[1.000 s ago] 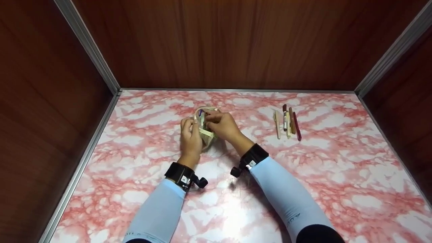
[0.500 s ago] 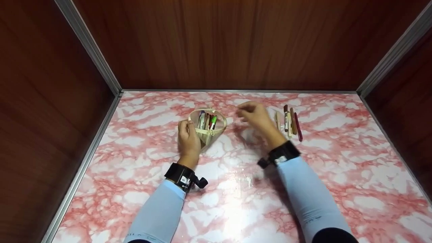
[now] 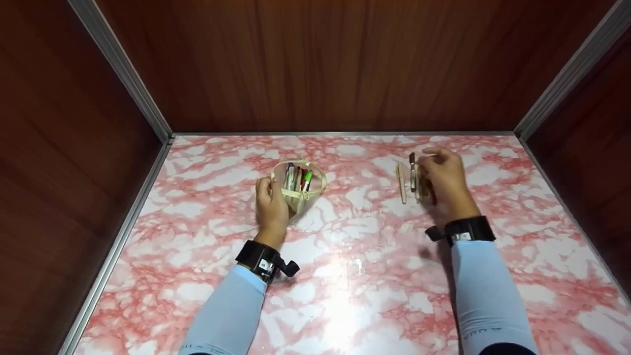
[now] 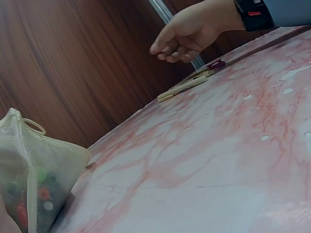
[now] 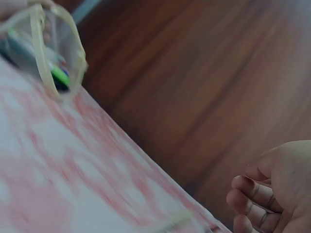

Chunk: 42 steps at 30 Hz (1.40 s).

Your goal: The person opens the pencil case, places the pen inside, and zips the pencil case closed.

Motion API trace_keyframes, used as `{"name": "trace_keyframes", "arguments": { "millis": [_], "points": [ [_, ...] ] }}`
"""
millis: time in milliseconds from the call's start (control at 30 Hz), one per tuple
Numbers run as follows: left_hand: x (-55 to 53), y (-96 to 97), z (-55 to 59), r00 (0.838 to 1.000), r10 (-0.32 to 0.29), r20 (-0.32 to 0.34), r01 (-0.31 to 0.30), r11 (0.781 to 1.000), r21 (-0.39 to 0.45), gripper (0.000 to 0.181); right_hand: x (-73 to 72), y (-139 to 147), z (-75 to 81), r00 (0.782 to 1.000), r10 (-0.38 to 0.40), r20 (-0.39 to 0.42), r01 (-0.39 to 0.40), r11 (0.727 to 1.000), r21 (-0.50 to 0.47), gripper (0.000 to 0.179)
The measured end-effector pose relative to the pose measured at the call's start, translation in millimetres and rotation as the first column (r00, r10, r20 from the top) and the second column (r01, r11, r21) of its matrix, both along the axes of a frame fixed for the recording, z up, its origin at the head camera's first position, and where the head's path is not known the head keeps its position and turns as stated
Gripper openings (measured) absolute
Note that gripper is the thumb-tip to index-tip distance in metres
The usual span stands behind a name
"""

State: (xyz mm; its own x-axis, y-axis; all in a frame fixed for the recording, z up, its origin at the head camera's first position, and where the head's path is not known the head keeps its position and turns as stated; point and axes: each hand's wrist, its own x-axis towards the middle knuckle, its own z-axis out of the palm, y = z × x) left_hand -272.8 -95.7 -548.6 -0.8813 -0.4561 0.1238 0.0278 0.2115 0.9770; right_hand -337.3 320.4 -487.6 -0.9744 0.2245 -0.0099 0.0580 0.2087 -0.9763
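My left hand (image 3: 272,204) grips the left side of a cream mesh pouch (image 3: 296,204), whose mouth gapes upward. Inside it stand several pens, among them a green-capped marker (image 3: 307,181). Over on the right, my right hand (image 3: 445,177) hovers above a row of pens with fingers loosely bent. In the left wrist view that hand (image 4: 194,34) is raised off the table and holds nothing. A beige pen (image 3: 402,185) and a marker with a dark brown cap (image 3: 412,172) lie to its left. Other pens are partly hidden beneath the hand.
The table (image 3: 345,236) has a red-and-white marbled top. Dark wooden panels (image 3: 315,64) wall it in at the back and both sides, with metal strips (image 3: 345,133) along the joints.
My right hand has come out of the pouch and travelled right to the loose pens. The left hand stays on the pouch, whose mouth now shows wider.
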Motion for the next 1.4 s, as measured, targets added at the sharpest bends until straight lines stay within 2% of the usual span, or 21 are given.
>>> {"name": "trace_keyframes", "arguments": {
  "millis": [100, 233, 367, 533, 667, 867, 1167, 1400],
  "points": [
    [-0.8, -0.1, -1.7, 0.998, 0.000, -0.059, 0.000, 1.000, 0.000, 0.029, 0.1, 19, -0.4, 1.000, -0.029, -0.002, 0.029, 0.999, 0.044, 0.031],
    [-1.6, 0.4, -1.9, 0.995, -0.011, -0.097, 0.012, 1.000, 0.004, 0.028, 3.8, 36, 0.5, 0.998, -0.059, 0.017, 0.055, 0.980, 0.192, 0.041],
    [-1.6, 0.3, -1.7, 0.996, -0.009, -0.084, 0.009, 1.000, -0.004, 0.028, 10.2, 45, 1.0, 0.995, -0.048, 0.092, 0.014, 0.939, 0.344, 0.050],
    [0.4, 0.3, 0.3, 0.999, -0.018, -0.043, 0.018, 1.000, 0.005, 0.030, 15.6, 49, -2.4, 0.977, -0.019, 0.213, -0.079, 0.895, 0.440, 0.066],
    [2.7, 0.2, 1.9, 0.999, -0.031, -0.026, 0.032, 0.999, 0.029, 0.031, 15.7, 49, -7.1, 0.971, 0.001, 0.240, -0.119, 0.869, 0.480, 0.069],
    [2.3, 0.0, 1.4, 0.997, -0.052, -0.049, 0.054, 0.997, 0.049, 0.030, 13.1, 45, -13.9, 0.985, 0.024, 0.168, -0.114, 0.826, 0.552, 0.059],
    [-4.1, 1.0, -1.8, 0.978, -0.098, -0.184, 0.118, 0.988, 0.103, 0.028, 12.0, 41, -14.2, 0.977, 0.048, 0.206, -0.153, 0.832, 0.533, 0.054],
    [-2.4, 0.3, -0.6, 0.984, -0.121, -0.128, 0.138, 0.981, 0.134, 0.032, 10.6, 37, -14.0, 0.974, 0.053, 0.221, -0.168, 0.822, 0.544, 0.058]
  ]
}}
